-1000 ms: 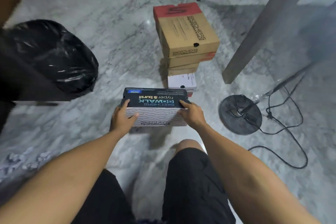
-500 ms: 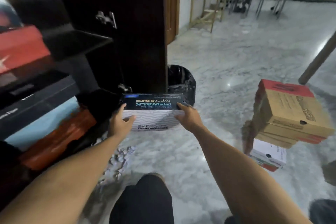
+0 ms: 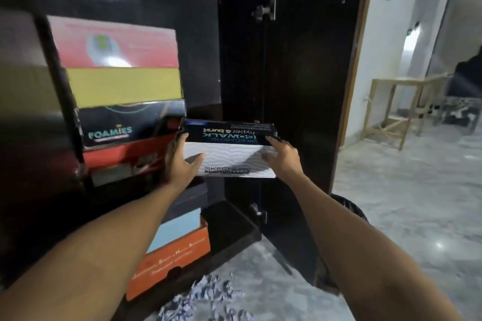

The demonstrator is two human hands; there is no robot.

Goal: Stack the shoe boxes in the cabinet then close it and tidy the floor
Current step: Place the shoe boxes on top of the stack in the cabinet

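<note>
A: Where is the box right now?

B: The Skechers shoe box is in the air in front of the open cabinet, carried between both hands. The left hand wraps its left end, thumb across the pale wavy front, and the right hand clasps the right end with its fingers curled round the corner. So each grip is closed on the box, one per end.

A: And how does it lie?

B: Its long axis runs left to right, roughly level, lid up and tipped a little toward the camera. The stack of boxes sits to the left and deeper in. The dark gap on the shelf straight beyond the box, between that stack and the open door, looks like the free spot. That is a guess, since the inside is dim.

A: Which hand leads?

B: The left hand is nearer the stack, almost against the red box. I judge the box must go forward and slightly left.

A: Counts?

B: One box held. Upper stack: four I can tell apart, pink, yellow, black Foamies, red. Lower shelf: three, a dark one, a light blue box and an orange box. Two hands, one door, and a scatter of torn paper on the floor, too many scraps to count.
</note>
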